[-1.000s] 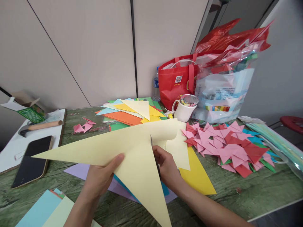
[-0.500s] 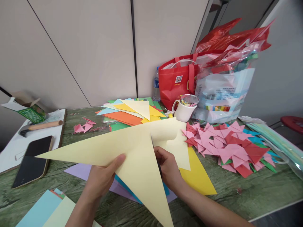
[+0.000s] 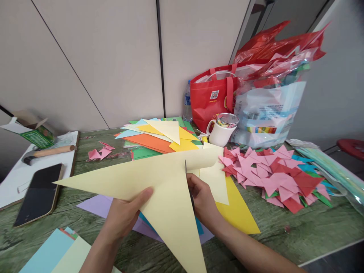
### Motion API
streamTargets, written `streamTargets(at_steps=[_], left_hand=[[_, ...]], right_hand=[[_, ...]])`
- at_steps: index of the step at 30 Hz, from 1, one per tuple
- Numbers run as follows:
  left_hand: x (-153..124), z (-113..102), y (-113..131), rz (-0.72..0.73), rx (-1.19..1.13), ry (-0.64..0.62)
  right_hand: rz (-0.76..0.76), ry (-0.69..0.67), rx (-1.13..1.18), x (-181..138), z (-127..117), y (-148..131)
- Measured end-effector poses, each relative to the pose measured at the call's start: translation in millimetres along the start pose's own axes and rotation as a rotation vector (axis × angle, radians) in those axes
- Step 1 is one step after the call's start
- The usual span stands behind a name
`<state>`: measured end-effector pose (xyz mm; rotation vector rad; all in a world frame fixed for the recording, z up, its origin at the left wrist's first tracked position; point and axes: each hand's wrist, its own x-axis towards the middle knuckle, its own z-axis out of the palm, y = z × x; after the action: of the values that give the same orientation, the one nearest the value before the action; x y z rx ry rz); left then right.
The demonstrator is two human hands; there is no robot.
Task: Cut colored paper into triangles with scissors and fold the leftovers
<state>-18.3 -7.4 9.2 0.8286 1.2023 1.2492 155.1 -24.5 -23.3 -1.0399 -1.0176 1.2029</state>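
Observation:
A large sheet of pale yellow paper (image 3: 165,189) is lifted above the table, with one long point reaching left and another toward me. My left hand (image 3: 125,214) is closed on its lower edge, thumb on top and fingers hidden beneath. At the sheet's right edge, my right hand (image 3: 203,199) has its fingers curled round a thin dark blade (image 3: 185,167); the tip shows at a slit in the paper, and whether it belongs to a knife or scissors is hidden. Right of the slit, a flap of the paper (image 3: 203,157) curls over. Yellow (image 3: 239,212) and purple paper (image 3: 95,206) lie underneath.
Folded pink and red paper pieces (image 3: 273,174) are heaped at right. Behind stand a white mug (image 3: 220,132), a red bag (image 3: 212,102) and a plastic bag (image 3: 270,110). Coloured paper triangles (image 3: 150,140) lie at the back. A phone (image 3: 38,195) and hammer (image 3: 51,151) are at left.
The blade has moved up along the slit and its tip now shows above my right fingers. The sheet has shifted slightly down and right, and the flap has dropped.

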Motion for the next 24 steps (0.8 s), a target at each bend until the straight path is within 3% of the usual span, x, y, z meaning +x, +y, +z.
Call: streamTargets(at_steps=[24], left_hand=[[-2.4,1.2,2.5,-0.011,-0.044,-0.086]], right_hand=[[0.038,0.052,0.017,1.2,-1.0,5.5]])
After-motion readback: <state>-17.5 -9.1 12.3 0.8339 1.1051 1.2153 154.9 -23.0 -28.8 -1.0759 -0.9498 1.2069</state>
